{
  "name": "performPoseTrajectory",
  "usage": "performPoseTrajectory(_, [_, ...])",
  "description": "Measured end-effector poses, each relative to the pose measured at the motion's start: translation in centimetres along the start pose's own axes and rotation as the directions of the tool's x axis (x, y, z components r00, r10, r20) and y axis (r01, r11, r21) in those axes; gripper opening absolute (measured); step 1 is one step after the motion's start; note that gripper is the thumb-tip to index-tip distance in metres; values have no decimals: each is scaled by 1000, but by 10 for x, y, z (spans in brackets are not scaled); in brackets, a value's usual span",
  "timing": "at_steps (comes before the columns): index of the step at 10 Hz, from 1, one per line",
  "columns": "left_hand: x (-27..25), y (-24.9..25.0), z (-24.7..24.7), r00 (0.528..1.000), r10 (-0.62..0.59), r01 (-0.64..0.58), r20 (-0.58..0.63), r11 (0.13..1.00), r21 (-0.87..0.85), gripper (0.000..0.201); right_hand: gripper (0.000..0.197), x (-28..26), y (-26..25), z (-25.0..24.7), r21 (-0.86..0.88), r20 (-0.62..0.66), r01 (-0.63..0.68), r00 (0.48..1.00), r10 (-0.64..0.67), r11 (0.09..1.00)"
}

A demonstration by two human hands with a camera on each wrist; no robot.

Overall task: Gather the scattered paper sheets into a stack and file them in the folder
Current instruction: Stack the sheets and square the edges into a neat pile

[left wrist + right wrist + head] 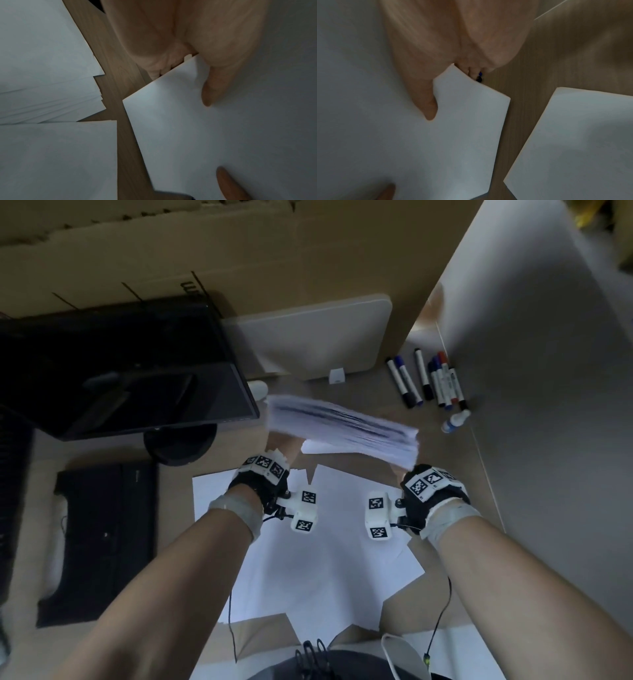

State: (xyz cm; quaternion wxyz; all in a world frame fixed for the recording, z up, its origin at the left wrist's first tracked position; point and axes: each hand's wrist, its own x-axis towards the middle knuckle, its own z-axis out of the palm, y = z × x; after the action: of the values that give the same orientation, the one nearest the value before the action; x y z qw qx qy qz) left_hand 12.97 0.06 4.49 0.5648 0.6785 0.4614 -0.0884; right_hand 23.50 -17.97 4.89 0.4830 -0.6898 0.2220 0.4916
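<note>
Cardboard box [191, 251]: dark printed letters by the monitor, cut off, unreadable.
Wrist tags [308, 497]: black-and-white square codes, no words.
Markers [445, 381]: labels too small to read.
Paper stack [342, 429]: blurred.

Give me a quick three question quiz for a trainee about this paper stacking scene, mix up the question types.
1. True or false: both hands grip the thick white paper stack.
2. The marker pens lie on which side of the wooden desk? A left, B right
3. Fill in: loose white sheets lie ___ the raised stack.

Key: 1 true, left hand and right hand each hold an end. 2 B. 3 below.
</note>
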Motion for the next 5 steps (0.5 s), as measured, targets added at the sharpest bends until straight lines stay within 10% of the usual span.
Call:
performPoseTrajectory(3, [-17, 54, 4, 935, 288, -348, -206, 851, -393, 53, 15, -57, -40, 15, 247, -181, 562, 827, -532, 790])
performPoseTrajectory(5, [-10, 32, 1, 950, 242, -299, -199, 887, -351, 37, 25, -31, -18, 14, 183, -264, 487, 861, -435, 854])
